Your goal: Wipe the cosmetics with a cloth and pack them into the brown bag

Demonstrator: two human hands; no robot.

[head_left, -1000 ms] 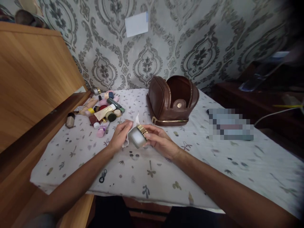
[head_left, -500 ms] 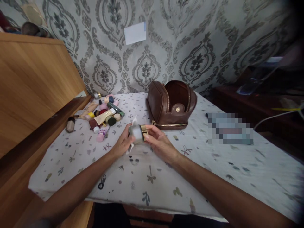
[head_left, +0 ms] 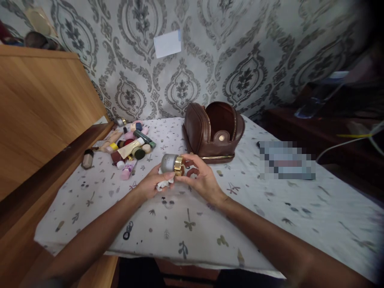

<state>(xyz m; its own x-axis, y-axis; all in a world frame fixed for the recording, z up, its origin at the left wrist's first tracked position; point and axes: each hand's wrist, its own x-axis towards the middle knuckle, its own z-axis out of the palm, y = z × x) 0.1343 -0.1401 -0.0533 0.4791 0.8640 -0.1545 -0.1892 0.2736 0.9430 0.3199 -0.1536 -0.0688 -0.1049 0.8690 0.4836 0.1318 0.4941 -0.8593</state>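
Note:
A frosted cosmetic jar [head_left: 169, 163] with a gold lid lies on its side between my hands, above the table. My left hand [head_left: 151, 182] grips it from below and the left, with a crumpled white tissue [head_left: 165, 183] under the jar. The fingers of my right hand [head_left: 201, 179] curve around the gold lid end, thumb below and fingertips above. Behind my hands stands a brown leather toiletry bag [head_left: 196, 132], its zipped top gaping open. Its inside looks dark.
Several tubes, jars and bottles, among them a cream tube [head_left: 131, 149], lie piled at the back left. A wooden cabinet [head_left: 45, 92] borders the left side. A blurred-out flat item [head_left: 288, 162] lies right on the patterned tablecloth [head_left: 192, 240].
The jar has been turned in my hands, and its side and gold lid now show more. The tissue has gone from around the jar to bunched beneath it.

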